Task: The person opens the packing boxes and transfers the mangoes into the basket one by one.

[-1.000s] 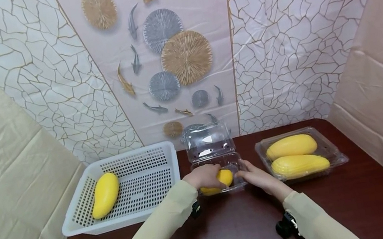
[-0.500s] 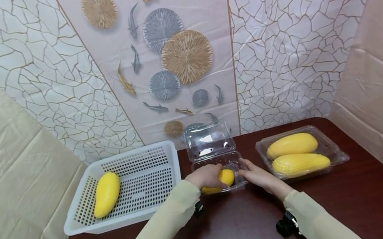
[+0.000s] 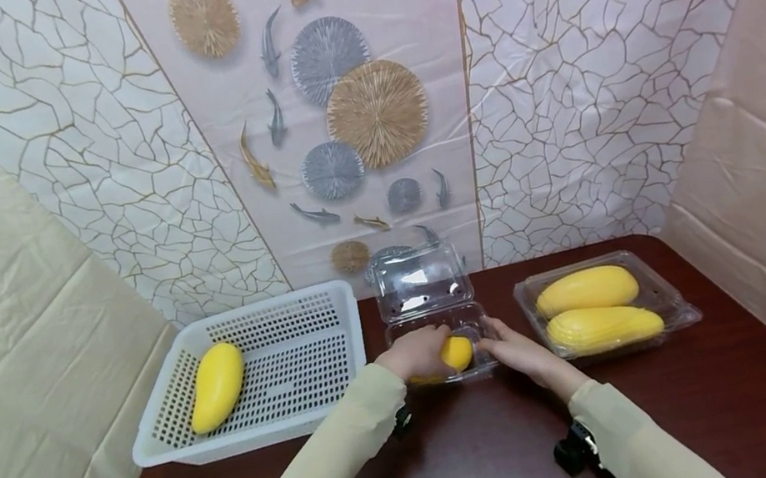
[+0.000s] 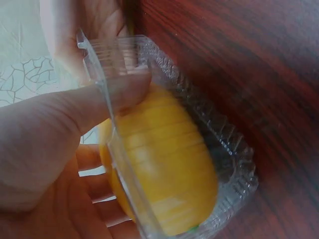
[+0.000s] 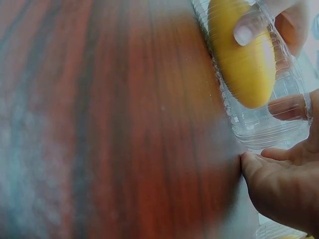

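Note:
A clear plastic clamshell box [image 3: 468, 318] stands on the table with its lid [image 3: 403, 295] raised behind it. Inside lies a yellow mango [image 3: 458, 353], held by my left hand [image 3: 417, 352]. In the left wrist view the thumb lies over the mango [image 4: 169, 164] inside the wall, other fingers on its far side. My right hand [image 3: 521, 353] pinches the box's right end. The right wrist view has one digit of that hand [image 5: 284, 186] inside the wall and others outside. Part of the mango is hidden under my left hand.
A white perforated basket [image 3: 352, 337] with another mango [image 3: 218, 387] stands to the left. On the right, a lidded clear box [image 3: 675, 300] contains two mangoes [image 3: 603, 326]. Behind the dark wooden table [image 3: 481, 459] rises a patterned cloth backdrop [image 3: 392, 203].

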`<action>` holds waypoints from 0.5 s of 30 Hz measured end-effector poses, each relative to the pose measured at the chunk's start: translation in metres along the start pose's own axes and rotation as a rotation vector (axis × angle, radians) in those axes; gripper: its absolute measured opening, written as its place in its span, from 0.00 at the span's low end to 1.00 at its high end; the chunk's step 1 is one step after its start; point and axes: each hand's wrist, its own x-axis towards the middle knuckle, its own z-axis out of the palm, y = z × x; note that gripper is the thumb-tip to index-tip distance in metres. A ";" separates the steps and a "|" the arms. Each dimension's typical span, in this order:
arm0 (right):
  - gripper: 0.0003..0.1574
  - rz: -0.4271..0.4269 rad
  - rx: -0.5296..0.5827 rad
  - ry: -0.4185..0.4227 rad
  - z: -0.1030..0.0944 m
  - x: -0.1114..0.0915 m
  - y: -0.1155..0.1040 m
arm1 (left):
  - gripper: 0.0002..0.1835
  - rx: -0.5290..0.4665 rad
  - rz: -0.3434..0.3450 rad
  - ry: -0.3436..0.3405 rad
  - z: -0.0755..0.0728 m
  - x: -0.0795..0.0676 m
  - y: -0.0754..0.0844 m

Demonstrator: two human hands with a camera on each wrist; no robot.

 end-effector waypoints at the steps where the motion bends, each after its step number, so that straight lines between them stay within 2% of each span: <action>1: 0.48 -0.002 0.000 0.002 0.000 0.000 0.000 | 0.35 0.004 0.004 0.011 0.001 0.000 0.000; 9: 0.49 -0.004 0.001 -0.006 0.001 0.001 0.001 | 0.37 0.057 0.000 0.049 0.005 0.000 0.002; 15: 0.45 -0.010 0.006 -0.013 0.001 0.002 0.001 | 0.33 0.114 0.041 0.108 0.010 0.004 0.000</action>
